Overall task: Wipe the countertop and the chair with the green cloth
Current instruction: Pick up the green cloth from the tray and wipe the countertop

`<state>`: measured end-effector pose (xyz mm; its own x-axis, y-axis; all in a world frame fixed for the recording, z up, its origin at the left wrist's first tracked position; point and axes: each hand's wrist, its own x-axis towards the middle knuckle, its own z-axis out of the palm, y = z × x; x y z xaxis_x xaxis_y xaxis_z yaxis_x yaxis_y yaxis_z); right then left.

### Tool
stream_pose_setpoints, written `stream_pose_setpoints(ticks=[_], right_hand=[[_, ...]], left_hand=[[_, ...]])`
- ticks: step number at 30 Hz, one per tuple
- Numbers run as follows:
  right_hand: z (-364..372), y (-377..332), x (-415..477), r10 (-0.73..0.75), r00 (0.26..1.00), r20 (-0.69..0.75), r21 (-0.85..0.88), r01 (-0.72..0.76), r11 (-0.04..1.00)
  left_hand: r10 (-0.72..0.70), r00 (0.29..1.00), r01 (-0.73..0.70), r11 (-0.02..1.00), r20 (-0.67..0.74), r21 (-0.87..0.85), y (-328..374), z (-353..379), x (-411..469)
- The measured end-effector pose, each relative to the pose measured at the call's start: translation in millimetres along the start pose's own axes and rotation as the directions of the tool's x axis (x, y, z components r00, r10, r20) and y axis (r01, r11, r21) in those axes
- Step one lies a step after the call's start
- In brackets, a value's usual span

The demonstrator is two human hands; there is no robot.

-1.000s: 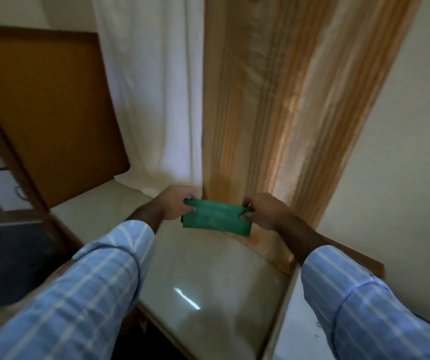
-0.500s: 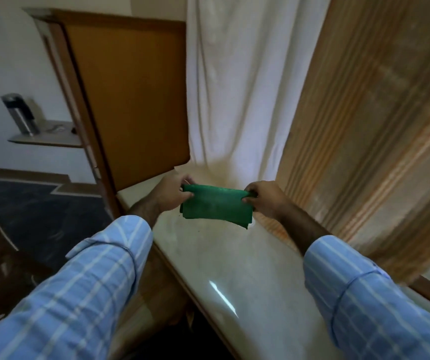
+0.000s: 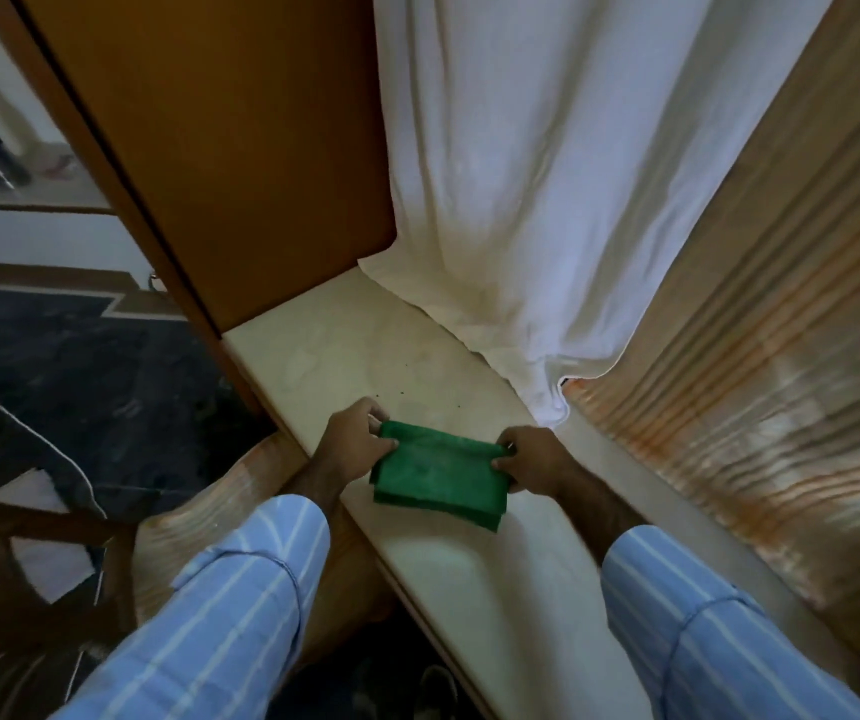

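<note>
Both hands, left hand (image 3: 352, 446) and right hand (image 3: 531, 462), pinch folded green cloth (image 3: 438, 480) above countertop (image 3: 469, 563); risk: wide strokes could snag the white curtain (image 3: 521, 200) hem draped nearby.

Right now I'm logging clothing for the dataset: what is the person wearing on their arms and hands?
Both arms wear long light-blue shirt sleeves with thin white stripes, cuffs ending short of the wrists. The left hand and right hand are bare: no gloves, no watch visible.
</note>
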<state>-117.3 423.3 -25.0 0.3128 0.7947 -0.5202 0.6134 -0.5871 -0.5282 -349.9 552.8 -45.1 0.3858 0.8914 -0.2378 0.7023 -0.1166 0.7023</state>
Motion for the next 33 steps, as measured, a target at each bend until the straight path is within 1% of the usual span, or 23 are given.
stream_pose_setpoints(ticks=[3, 6, 9, 11, 12, 13, 14, 15, 16, 17, 18, 19, 21, 25, 29, 31, 33], right_hand=[[24.0, 21.0, 29.5, 0.053, 0.994, 0.094, -0.104, -0.043, 0.994], [55.3, 37.0, 50.6, 0.059, 0.969, 0.241, -0.183, -0.015, 0.983], [82.7, 34.4, 65.6, 0.0, 0.935, 0.355, -0.096, 0.037, 0.995], [97.2, 24.4, 78.1, -0.056, 0.927, 0.371, -0.071, 0.088, 0.994], [103.4, 18.4, 81.5, -0.075, 0.93, 0.36, -0.087, 0.113, 0.99], [108.9, 13.7, 84.6, -0.073, 0.946, 0.316, -0.108, 0.112, 0.988], [113.8, 12.2, 86.9, -0.067, 0.974, 0.218, -0.119, 0.094, 0.988], [116.8, 14.8, 89.2, -0.067, 0.995, 0.077, -0.133, 0.077, 0.988], [118.9, 21.7, 92.3, -0.098, 0.992, -0.076, -0.161, 0.085, 0.983], [118.5, 30.9, 95.4, -0.153, 0.967, -0.204, -0.231, 0.104, 0.967], [117.8, 41.1, 100.2, -0.209, 0.933, -0.294, -0.314, 0.112, 0.943], [115.6, 51.2, 104.8, -0.23, 0.911, -0.342, -0.377, 0.091, 0.922], [112.9, 71.4, 111.8, -0.187, 0.922, -0.34, -0.427, 0.026, 0.904], [121.2, 97.6, 116.3, -0.268, 0.906, -0.327, -0.503, 0.074, 0.861], [124.4, 103.5, 122.0, -0.273, 0.898, -0.345, -0.515, 0.062, 0.855], [126.3, 104.0, 121.1, -0.279, 0.891, -0.357, -0.522, 0.057, 0.851], [126.7, 104.7, 122.4, -0.287, 0.885, -0.368, -0.523, 0.059, 0.85]], left_hand=[[-0.07, 0.996, 0.069, 0.997, 0.058, 0.017, -23.6, 33.3, 27.6], [-0.123, 0.99, 0.119, 0.991, 0.07, 0.062, -44.4, 57.6, 50.2], [-0.103, 0.995, 0.1, 0.982, 0.011, 0.158, -58.3, 66.3, 67.9], [-0.087, 0.996, 0.087, 0.966, -0.01, 0.244, -65.5, 64.5, 78.0], [-0.074, 0.997, 0.078, 0.951, -0.025, 0.298, -67.3, 61.2, 80.5], [-0.039, 0.998, 0.055, 0.928, -0.051, 0.369, -69.7, 57.6, 83.3], [0.013, 0.997, 0.025, 0.897, -0.082, 0.442, -71.3, 55.1, 84.4], [0.064, 0.992, -0.003, 0.876, -0.108, 0.483, -72.3, 54.8, 83.5], [0.09, 0.99, -0.025, 0.874, -0.111, 0.485, -72.3, 57.5, 80.6], [0.09, 0.992, -0.039, 0.889, -0.092, 0.456, -72.0, 63.8, 73.9], [0.072, 0.996, -0.039, 0.905, -0.062, 0.425, -72.8, 73.2, 65.4], [0.049, 0.998, -0.03, 0.911, -0.037, 0.411, -74.4, 84.4, 55.0], [0.031, 0.999, -0.014, 0.903, -0.033, 0.43, -80.6, 104.1, 32.3], [0.089, 0.996, -0.07, 0.868, -0.015, 0.492, -101.0, 116.3, 16.3], [0.168, 0.986, -0.138, 0.875, -0.023, 0.463, -111.0, 112.7, 53.1], [0.247, 0.969, -0.217, 0.856, -0.002, 0.469, -110.9, 106.3, 83.3], [0.321, 0.946, -0.307, 0.833, 0.048, 0.46, -105.5, 99.0, 118.9]])
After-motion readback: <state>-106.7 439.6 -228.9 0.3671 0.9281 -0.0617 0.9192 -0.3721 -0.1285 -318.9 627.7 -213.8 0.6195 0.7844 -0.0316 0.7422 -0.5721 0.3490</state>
